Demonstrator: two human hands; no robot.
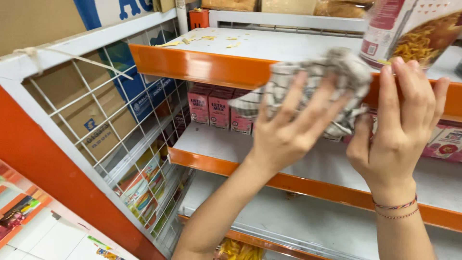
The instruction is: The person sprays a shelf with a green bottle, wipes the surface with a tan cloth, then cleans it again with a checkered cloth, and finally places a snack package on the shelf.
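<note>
White wire mesh (120, 125) closes the left end of the rack, with brown cardboard boxes (91, 120) pressed against it from outside and a strip of colourful packets (144, 188) lower down. Three shelves show, each a pale board with an orange front edge: top shelf (202, 65), middle shelf (216, 163) and bottom shelf (288, 221). A few yellow crumbs (207, 38) lie scattered on the top one. Three pink cartons (219, 107) stand side by side at the back of the middle shelf, partly hidden by the cloth; more pink cartons (445, 142) sit at the far right, too cut off to count.

Two hands are raised at the top shelf's edge. The left hand (288, 130) grips a bunched cloth (327, 79), fingers spread over it and pressing it against the orange edge. It is a crumpled white rag with a thin dark check, one loose corner hanging down to the left. The right hand (402, 127) wears two thin bracelets (397, 209) at the wrist; its fingertips hold the bottom of a snack bag (409, 31), which stands tilted on the top shelf just beside the cloth. That bag is white and red with a picture of yellow sticks.
</note>
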